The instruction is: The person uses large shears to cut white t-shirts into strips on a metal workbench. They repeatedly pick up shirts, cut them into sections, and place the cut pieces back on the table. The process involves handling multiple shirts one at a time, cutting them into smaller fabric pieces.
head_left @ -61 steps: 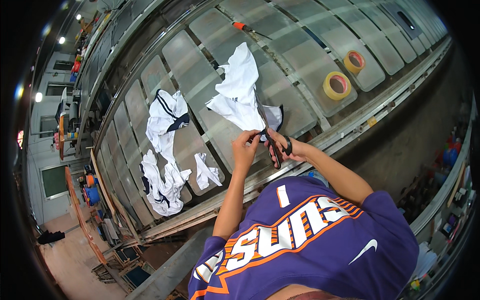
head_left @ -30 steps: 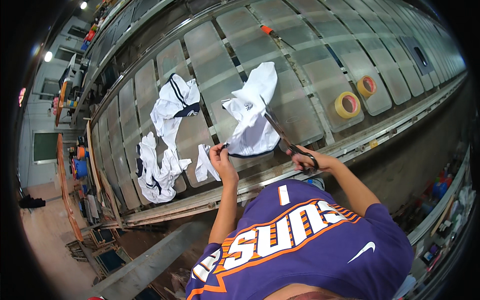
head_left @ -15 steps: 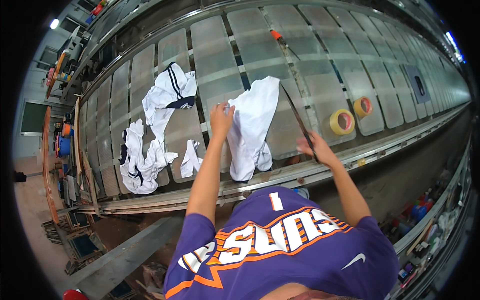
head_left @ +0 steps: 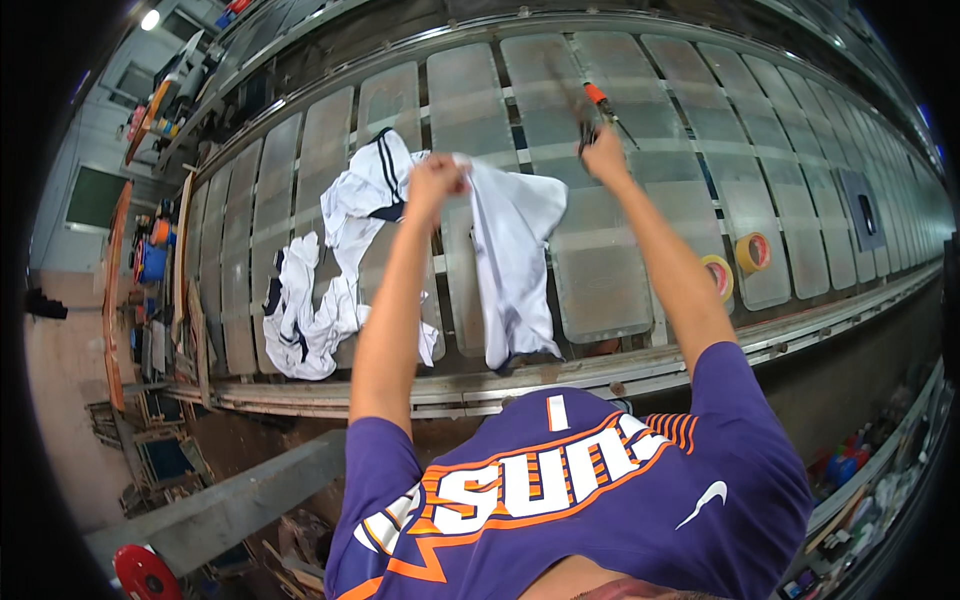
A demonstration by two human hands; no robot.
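Observation:
My left hand point(head_left: 436, 180) is raised over the long bench and grips the top edge of a white garment point(head_left: 512, 250), which hangs down and drapes over the grey panels. My right hand point(head_left: 603, 152) reaches far forward, closed on dark scissors point(head_left: 584, 125) that look blurred. Just beyond the scissors an orange-handled tool point(head_left: 598, 96) lies on the bench. Left of my left arm lies a heap of white garments with dark stripes point(head_left: 335, 260).
The bench point(head_left: 620, 270) is a long row of grey rectangular panels with a metal front rail. Two yellow tape rolls point(head_left: 752, 252) sit at the right. Shelves and clutter stand at the far left, and boxes line the floor at the lower right.
Both arms have stretched forward and up. The left hand lifted the white garment's edge higher; the right hand carried the scissors from near the front rail to the far side of the bench.

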